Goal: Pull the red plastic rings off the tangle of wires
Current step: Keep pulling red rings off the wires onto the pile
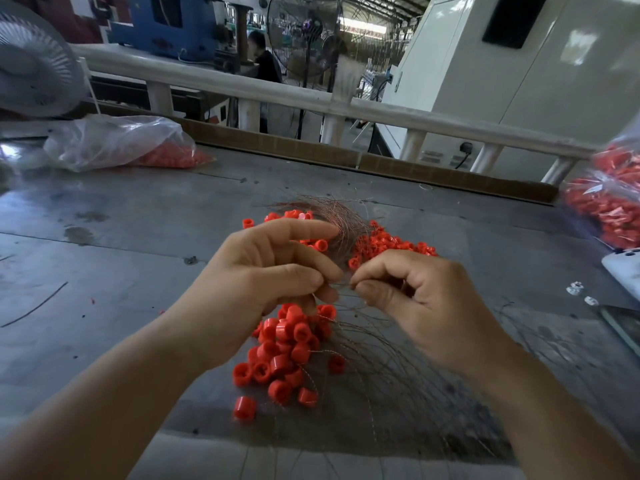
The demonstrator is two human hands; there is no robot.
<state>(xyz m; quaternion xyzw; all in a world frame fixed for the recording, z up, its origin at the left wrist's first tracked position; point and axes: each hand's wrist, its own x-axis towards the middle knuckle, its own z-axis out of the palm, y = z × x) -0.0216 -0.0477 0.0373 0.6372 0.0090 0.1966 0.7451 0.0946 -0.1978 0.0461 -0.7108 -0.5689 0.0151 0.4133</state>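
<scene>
Well inside the edges of the table (138, 237), left hand (266, 271) and right hand (419, 292) pinch one wire (343, 285).

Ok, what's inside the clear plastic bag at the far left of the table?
Red plastic pieces lie heaped in the right end of the clear bag. Crumpled, glaring film hides whether the left end holds anything. The pieces are too blurred to identify as rings.

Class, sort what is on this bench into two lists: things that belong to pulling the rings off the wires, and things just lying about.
In the job: left hand, right hand, the thin wire both pinch, red rings, tangle of wires.

Lying about: left plastic bag, right plastic bag, white fan, stray wire.
</scene>
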